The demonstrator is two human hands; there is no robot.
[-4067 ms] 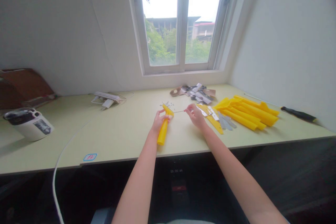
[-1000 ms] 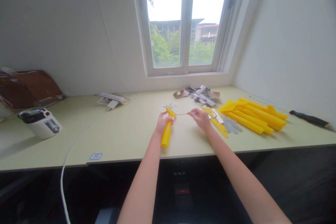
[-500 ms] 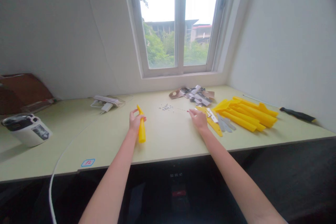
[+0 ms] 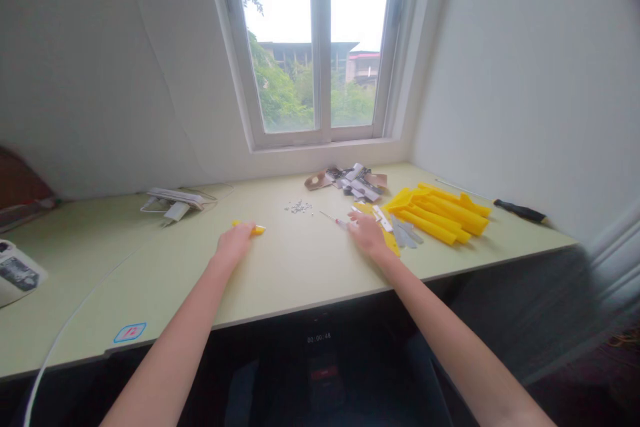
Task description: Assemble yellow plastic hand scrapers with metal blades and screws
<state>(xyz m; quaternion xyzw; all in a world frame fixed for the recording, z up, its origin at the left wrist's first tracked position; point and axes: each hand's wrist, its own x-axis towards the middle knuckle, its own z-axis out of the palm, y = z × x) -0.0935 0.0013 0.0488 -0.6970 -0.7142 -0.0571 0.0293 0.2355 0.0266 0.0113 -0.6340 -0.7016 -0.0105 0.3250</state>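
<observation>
My left hand (image 4: 234,240) is wrapped round a yellow handle piece (image 4: 258,230), which lies crosswise with its ends showing at either side of the fist. My right hand (image 4: 366,232) is closed on a small screwdriver (image 4: 334,219), its thin shaft pointing left and away. Small screws (image 4: 299,207) lie in a scattered heap beyond and between my hands. Beside my right hand are flat grey blades (image 4: 406,232) and flat yellow pieces. Several yellow handles (image 4: 437,213) are piled farther right.
Torn packaging (image 4: 357,181) lies below the window. A black-handled tool (image 4: 521,211) is at the right wall. On the left are a power strip (image 4: 175,202), a white container (image 4: 19,273) and a white cable (image 4: 75,300). The table's front edge (image 4: 300,309) runs below my hands.
My left hand has turned the yellow piece from pointing away to lying crosswise. More of the screwdriver shows at my right hand. The view has shifted to the right.
</observation>
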